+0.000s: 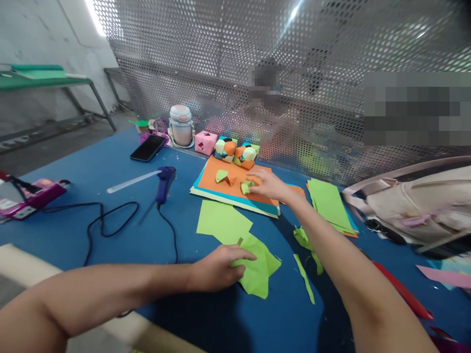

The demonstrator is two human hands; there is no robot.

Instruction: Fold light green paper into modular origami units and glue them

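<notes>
My left hand (221,267) is low over the table, its fingers curled around the edge of a creased light-green sheet of paper (259,272). Farther forward, my right hand (270,186) reaches over a stack of orange, blue and pale-green paper (209,171). Its fingers are apart, close beside a small folded green paper piece (246,187); contact is hard to make out. Another folded green and orange piece (222,175) lies on the same stack. A flat green sheet (219,218) lies between the stack and my left hand.
Folded paper balls (246,156), a pink paper cube (206,143) and a flask (181,126) stand along the perforated metal panel. Leftward lie a phone (148,148) and a corded blue glue gun (164,186). Rightward are green scraps (304,279), green sheets (327,203) and a bag (401,201).
</notes>
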